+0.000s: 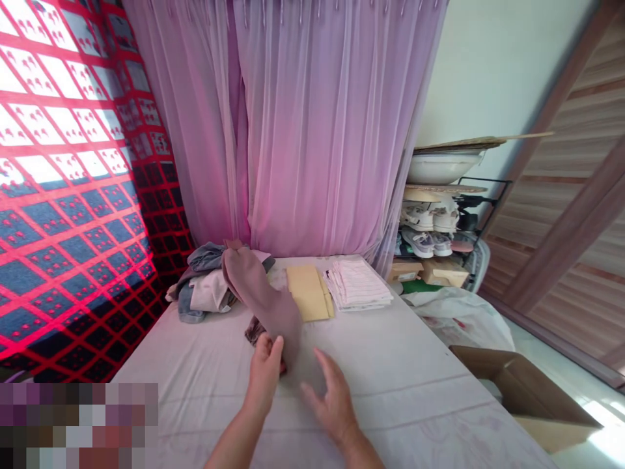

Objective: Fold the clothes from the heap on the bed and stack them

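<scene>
Your left hand and right hand are nearest, out over a pale sheet-covered bed. From the head view, your left hand is partly curled, its fingers against the lower end of a long mauve sock; whether it grips, you cannot tell. Your right hand is open, fingers spread, just right of that end, and any contact is unclear. The sock's long axis slants from your hands up and left toward a heap of mixed clothes, so your left hand is nearer. A dark crumpled cloth lies beneath the sock; a tan folded cloth and folded striped towels sit beyond it.
</scene>
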The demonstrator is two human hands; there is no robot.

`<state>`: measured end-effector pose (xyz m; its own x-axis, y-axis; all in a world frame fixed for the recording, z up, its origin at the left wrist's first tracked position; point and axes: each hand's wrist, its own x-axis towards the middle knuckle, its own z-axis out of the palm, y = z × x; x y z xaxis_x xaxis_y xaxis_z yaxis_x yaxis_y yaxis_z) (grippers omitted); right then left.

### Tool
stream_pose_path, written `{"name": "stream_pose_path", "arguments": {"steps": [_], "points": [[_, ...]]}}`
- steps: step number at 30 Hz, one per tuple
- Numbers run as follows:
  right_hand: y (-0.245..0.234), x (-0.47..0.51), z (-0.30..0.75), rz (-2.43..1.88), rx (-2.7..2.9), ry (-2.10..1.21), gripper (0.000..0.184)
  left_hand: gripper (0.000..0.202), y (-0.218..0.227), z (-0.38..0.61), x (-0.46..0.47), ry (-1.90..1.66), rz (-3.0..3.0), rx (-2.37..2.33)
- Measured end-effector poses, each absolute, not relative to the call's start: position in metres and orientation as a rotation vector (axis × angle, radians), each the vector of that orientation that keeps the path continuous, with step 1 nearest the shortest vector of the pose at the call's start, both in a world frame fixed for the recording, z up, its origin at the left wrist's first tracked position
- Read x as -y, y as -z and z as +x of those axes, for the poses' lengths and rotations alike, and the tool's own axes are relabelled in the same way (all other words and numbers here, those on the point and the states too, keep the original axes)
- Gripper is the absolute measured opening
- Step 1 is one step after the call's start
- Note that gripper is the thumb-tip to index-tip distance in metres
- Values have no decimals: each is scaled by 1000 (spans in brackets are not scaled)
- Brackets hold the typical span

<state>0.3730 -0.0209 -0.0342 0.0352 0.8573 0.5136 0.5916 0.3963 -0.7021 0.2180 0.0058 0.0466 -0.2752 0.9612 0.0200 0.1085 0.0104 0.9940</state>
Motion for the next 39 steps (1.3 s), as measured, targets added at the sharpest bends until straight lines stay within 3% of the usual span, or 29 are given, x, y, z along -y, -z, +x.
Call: {"name": "stream_pose_path", "arguments": {"steps": [4, 9, 11, 18, 22, 23, 25, 28, 34, 36, 39], "points": [[23, 40, 350, -1296, 1719, -333, 70, 35, -51, 241, 13, -1245, 1063, -1289], [7, 34, 341, -1262, 1590, -528, 34, 35, -68, 249, 25, -1121, 1140, -1140], [7, 29, 349, -1287, 1517, -608, 28, 37, -67, 244, 24, -1123, 1149, -1141], [0, 31, 381, -1384, 1346, -817, 35, 48, -58, 205, 15, -1186, 983, -1244], [12, 46, 350, -1386, 1427, -617, 80, 52, -49, 199, 16, -1141, 968, -1278], [15, 46, 343, -1404, 1410, -602, 82, 50, -46, 198, 15, -1133, 1014, -1278], [14, 40, 340, -1469, 1353, -655, 66, 45, -42, 193, 11, -1138, 1192, -1335], [-14, 15, 360, -1552, 1276, -714, 46, 47, -44, 173, -4, -1171, 1620, -1544], [-130, -31, 408, -1434, 1455, -776, 38, 79, -62, 149, -46, -814, 2267, -1885], [-160, -32, 416, -1415, 1542, -873, 35, 69, -61, 151, -57, -628, 2299, -1932], [-178, -27, 432, -1351, 1619, -1199, 36, 33, -54, 152, -64, -444, 2251, -1917]]}}
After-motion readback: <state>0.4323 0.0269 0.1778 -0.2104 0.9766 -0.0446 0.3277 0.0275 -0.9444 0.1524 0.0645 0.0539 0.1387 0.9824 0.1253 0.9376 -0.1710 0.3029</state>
